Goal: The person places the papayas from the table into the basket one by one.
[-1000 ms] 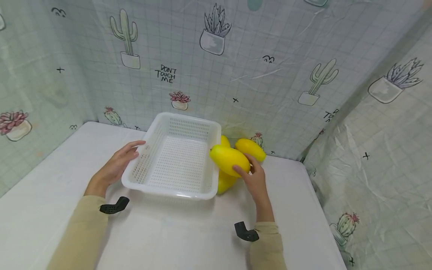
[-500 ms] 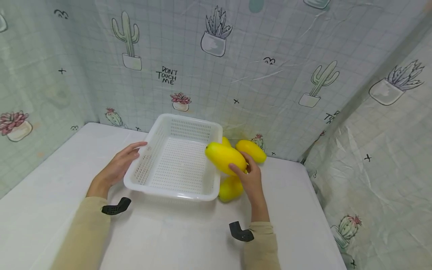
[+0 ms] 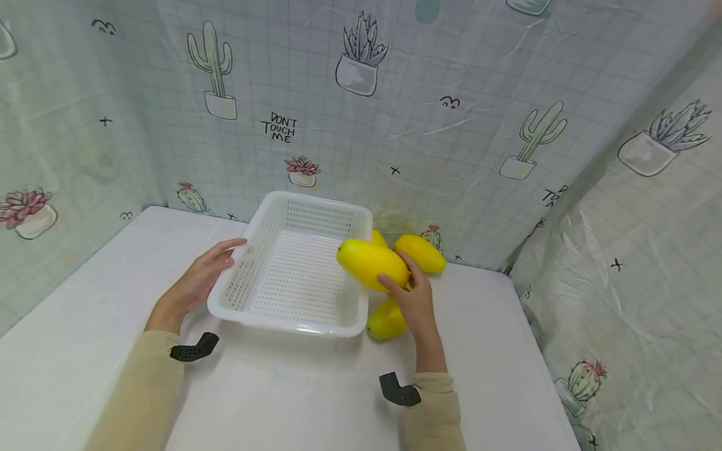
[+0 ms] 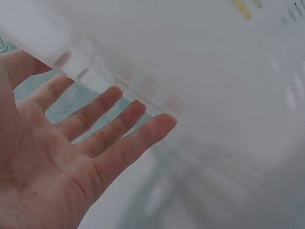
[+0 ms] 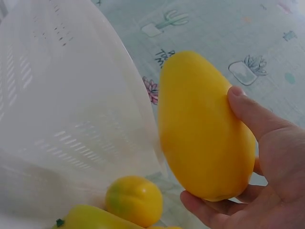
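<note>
In the head view, my right hand (image 3: 414, 291) holds a yellow papaya (image 3: 372, 263) by its wide end, the thumb on one side and fingers on the other. The papaya's narrow end reaches over the right rim of a white plastic basket (image 3: 287, 326). My left hand (image 3: 197, 282) touches the basket's left side at the rim. The left wrist view shows its fingers (image 4: 128, 138) mostly straight against the basket wall; the thumb's end is hidden. More papayas lie right of the basket: one at the front (image 3: 386, 321), one at the back (image 3: 420, 252), another (image 3: 378, 238) partly hidden.
A white-covered table (image 3: 304, 401) bears everything. Cactus-printed cloth (image 3: 417, 138) closes off its back and both sides. Black curved pieces stand out at each sleeve's cuff, left (image 3: 194, 347) and right (image 3: 399, 389). The basket has slotted walls and a perforated floor.
My right hand has carried the papaya a little to the left, further over the basket's rim. The front papaya has shifted outward and shows more. My left hand stays on the basket.
</note>
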A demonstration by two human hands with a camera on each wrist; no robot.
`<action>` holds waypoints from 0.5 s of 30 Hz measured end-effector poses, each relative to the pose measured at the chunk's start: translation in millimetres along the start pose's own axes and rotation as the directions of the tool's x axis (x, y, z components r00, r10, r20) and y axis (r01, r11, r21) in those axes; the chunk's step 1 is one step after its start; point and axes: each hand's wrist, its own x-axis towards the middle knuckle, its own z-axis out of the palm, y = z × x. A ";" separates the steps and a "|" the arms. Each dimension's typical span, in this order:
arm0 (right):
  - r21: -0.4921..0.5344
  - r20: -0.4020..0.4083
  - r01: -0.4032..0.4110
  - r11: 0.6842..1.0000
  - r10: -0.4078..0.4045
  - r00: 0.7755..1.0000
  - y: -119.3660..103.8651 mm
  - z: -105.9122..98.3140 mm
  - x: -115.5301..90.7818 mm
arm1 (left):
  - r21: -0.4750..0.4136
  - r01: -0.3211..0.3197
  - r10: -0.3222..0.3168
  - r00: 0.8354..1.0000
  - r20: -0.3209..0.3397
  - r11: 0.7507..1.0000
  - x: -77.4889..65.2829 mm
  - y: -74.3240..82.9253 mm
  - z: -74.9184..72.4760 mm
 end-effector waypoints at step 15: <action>0.033 0.080 0.030 0.999 -0.032 0.996 -12.0 -4.2 -7.7 | 0.011 0.031 -0.031 0.999 -0.019 0.999 -1.0 1.4 1.8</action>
